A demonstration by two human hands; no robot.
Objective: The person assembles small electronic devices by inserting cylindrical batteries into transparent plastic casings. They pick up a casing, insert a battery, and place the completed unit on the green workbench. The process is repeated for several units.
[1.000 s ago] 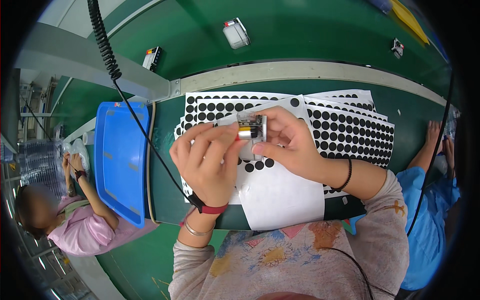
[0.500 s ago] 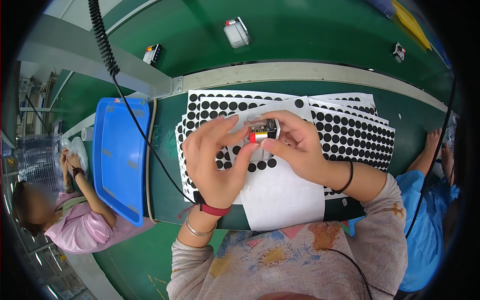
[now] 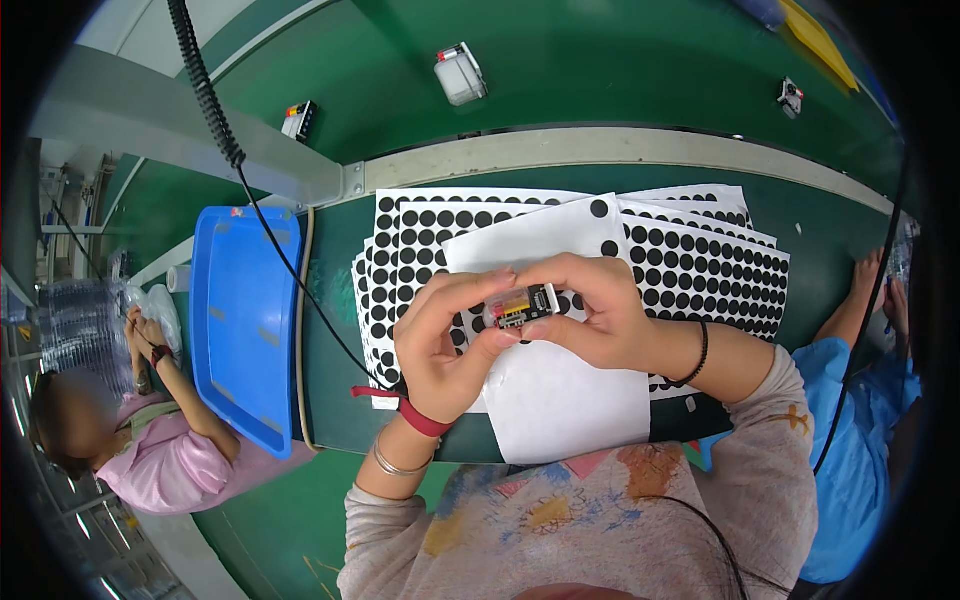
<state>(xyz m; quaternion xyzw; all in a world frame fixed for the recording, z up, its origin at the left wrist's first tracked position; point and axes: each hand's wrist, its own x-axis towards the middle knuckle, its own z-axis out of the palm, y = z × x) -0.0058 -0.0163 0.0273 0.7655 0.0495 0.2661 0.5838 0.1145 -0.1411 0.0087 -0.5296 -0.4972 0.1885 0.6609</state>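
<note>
Pinching small clear-and-black gadget (image 3: 522,308) mid-view between left hand (image 3: 440,338) at 9 o'clock and right hand (image 3: 602,303) at 3. Can't really make out finer bits, tbh. Also blocking part of dotted sheets (image 3: 705,272) underneath.

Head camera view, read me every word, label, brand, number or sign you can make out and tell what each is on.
No text can be read.
Small clear-and-black device with a red-and-yellow cylinder, between the left hand and right hand: any markings too small.
Blue plastic tray: a tiny red mark on its far rim, unreadable.
White paper sheets with round black dots: no lettering visible.
</note>
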